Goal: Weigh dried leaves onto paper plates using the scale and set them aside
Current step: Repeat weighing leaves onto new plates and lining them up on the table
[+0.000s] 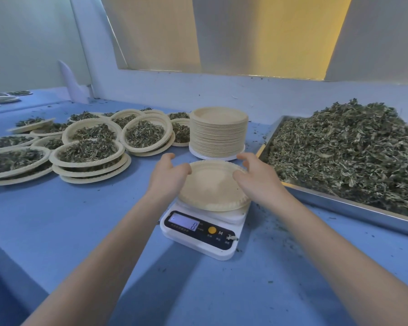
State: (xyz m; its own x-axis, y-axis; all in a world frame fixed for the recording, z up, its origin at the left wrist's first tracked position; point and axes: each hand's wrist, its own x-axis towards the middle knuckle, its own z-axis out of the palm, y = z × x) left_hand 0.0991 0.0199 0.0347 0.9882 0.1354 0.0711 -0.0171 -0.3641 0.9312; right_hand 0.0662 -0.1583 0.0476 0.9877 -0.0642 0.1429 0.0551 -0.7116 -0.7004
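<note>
Just one empty plate (212,187) (on one scale (201,234)), two hands.

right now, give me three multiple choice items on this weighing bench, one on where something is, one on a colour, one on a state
1. Where does the stack of unused plates stand?
A. behind the scale
B. on the metal tray
C. on top of the filled plates

2. What colour is the round button on the scale?
A. red
B. green
C. yellow-orange

3. What is the state of the plate on the scale?
A. heaped with leaves
B. empty
C. upside down

Answers:
1. A: the stack rises just beyond the scale, left of the metal tray that holds the loose dried leaves.
2. C: the button beside the display is yellow-orange.
3. B: its bare inside shows between the left hand and right hand, while the filled plates sit off to the left.
</note>
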